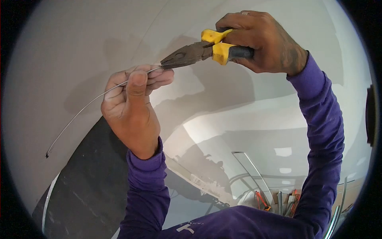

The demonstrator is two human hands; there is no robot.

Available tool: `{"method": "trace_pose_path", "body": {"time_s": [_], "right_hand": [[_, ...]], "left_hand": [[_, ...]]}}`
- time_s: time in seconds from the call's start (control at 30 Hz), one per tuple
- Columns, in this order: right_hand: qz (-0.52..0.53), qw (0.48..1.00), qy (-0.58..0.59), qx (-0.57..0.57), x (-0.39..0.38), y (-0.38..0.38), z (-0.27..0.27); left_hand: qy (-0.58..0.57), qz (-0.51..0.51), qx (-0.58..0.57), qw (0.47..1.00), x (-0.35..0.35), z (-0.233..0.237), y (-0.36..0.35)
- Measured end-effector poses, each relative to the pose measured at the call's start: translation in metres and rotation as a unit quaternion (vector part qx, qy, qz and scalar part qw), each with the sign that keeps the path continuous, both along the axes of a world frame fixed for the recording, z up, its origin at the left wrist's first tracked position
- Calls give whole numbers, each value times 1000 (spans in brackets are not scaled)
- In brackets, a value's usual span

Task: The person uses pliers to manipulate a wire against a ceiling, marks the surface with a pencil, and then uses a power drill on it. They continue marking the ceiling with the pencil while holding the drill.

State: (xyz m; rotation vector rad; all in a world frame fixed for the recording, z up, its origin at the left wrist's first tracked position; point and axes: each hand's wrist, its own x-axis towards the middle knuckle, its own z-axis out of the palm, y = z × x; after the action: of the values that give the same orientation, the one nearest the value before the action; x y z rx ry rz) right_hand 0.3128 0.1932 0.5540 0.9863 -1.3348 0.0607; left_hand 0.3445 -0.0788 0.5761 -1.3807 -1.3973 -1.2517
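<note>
My left hand [132,103] is raised in front of a white wall and pinches a thin grey wire [85,105] between thumb and fingers. The wire curves down to the left and ends near the wall at the lower left. My right hand [260,40] grips the yellow-and-black handles of a pair of pliers [203,49]. The pliers' dark jaws point left and close on the wire's end right at my left fingertips. Both arms wear purple sleeves.
A white wall or ceiling surface [59,51] fills the upper view. A dark panel [91,187] lies at the lower left. Metal frames and orange-handled tools [262,201] stand far off at the lower right.
</note>
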Motion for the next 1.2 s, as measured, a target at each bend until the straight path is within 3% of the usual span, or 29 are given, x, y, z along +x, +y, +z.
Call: {"method": "trace_pose_path", "body": {"time_s": [0.17, 0.27, 0.37, 0.47, 0.67, 0.83, 0.93, 1.2], "right_hand": [[22, 998, -60, 11, -7, 2, -1], [-32, 999, -10, -26, 9, 5, -4], [-3, 985, -148, -88, 17, 15, -12], [-106, 969, -52, -216, 25, 6, -38], [-102, 953, -121, -257, 58, -8, -97], [-45, 921, -238, -306, 83, -37, -124], [-5, 902, -292, -317, 90, -49, -121], [-2, 915, -237, -327, 68, -66, -90]], "left_hand": [[-3, -14, -9, 1000, 0, 1, -2], [-4, 28, 27, 999, 6, 2, 10], [29, 62, 59, 996, 12, 4, 22], [26, 47, 82, 995, 6, 9, 22], [36, 61, 119, 990, -20, 17, 47], [36, -9, 178, 983, -31, 24, 57], [26, -1, 217, 976, -25, 26, 63], [33, 36, 229, 972, -42, 24, 47]]}}
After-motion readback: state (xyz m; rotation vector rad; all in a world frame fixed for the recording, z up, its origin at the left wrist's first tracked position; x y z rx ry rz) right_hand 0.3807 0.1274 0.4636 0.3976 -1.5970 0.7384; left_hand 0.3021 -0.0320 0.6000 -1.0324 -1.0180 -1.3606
